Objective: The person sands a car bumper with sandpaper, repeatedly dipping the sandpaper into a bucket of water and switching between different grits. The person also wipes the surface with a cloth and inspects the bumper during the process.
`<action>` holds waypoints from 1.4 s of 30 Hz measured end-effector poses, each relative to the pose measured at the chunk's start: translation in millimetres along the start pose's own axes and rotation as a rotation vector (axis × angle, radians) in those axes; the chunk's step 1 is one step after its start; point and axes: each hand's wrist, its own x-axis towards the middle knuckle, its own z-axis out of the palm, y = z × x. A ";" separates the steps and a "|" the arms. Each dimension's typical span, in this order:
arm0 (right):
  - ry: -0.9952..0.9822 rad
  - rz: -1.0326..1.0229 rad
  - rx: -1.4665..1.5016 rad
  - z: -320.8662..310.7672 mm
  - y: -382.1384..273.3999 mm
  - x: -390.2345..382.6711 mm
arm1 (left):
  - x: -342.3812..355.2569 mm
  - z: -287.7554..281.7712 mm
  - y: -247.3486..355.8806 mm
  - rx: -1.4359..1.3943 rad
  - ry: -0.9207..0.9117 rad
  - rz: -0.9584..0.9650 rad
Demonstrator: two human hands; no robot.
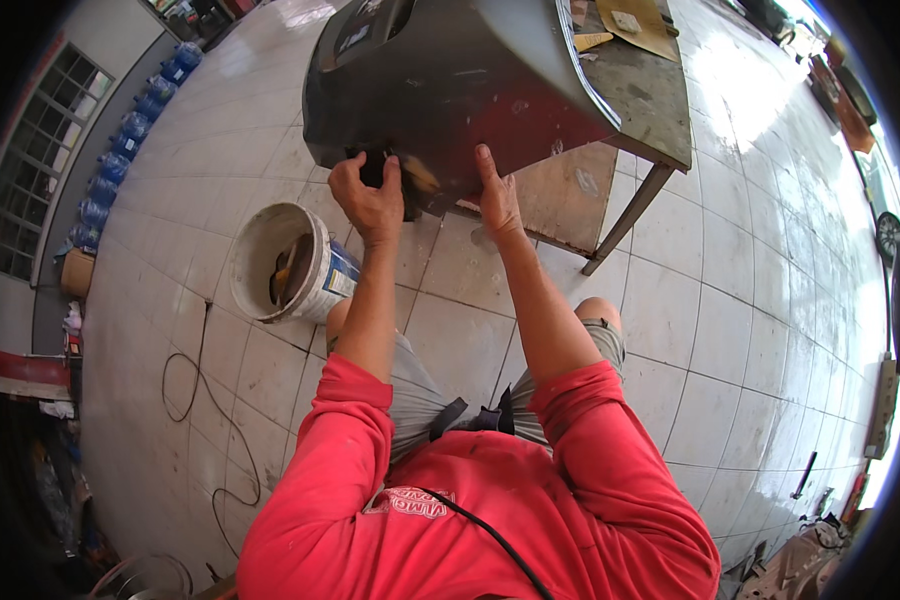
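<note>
A grey and dark car bumper (pixel 450 85), with a reddish patch and a bare yellowish spot, rests partly on a worn table, its lower edge turned toward me. My left hand (pixel 372 205) is closed at that edge, thumb and forefinger on either side of a small black patch (pixel 374 168). Whether this patch is an opening or a separate piece, I cannot tell. Farther right along the edge, my right hand (pixel 498 200) grips the bumper, thumb pressed on its face and the other fingers mostly hidden behind it.
Below my left hand stands a white bucket (pixel 252 262) holding tools. The table (pixel 655 110) carries a yellow spreader (pixel 592 41) and a brown sheet (pixel 642 25). A thin cable (pixel 202 375) curls over the tiled floor at left. Blue water bottles (pixel 120 145) line the left wall.
</note>
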 end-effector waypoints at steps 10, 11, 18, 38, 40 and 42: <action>0.023 -0.041 -0.004 9.1 -10.2 -12.1 | 17.8 -8.7 -22.8 0.038 -0.001 -0.035; 0.024 -0.042 -0.022 12.4 -7.4 -8.9 | 19.1 -4.8 -23.9 0.093 0.044 -0.048; 0.005 -0.051 -0.026 0.5 -17.9 -16.8 | 1.6 -16.3 6.9 -0.034 -0.172 0.073; 0.098 -0.147 -0.111 2.8 -1.8 -11.7 | -31.9 0.9 33.1 -0.046 -0.115 0.181; 0.072 -0.152 -0.102 -3.5 -1.5 -9.7 | -34.9 -6.4 41.4 -0.076 -0.308 0.280; 0.066 -0.161 -0.085 -2.7 -0.1 -7.4 | -4.5 -11.5 20.8 -0.087 -0.188 0.165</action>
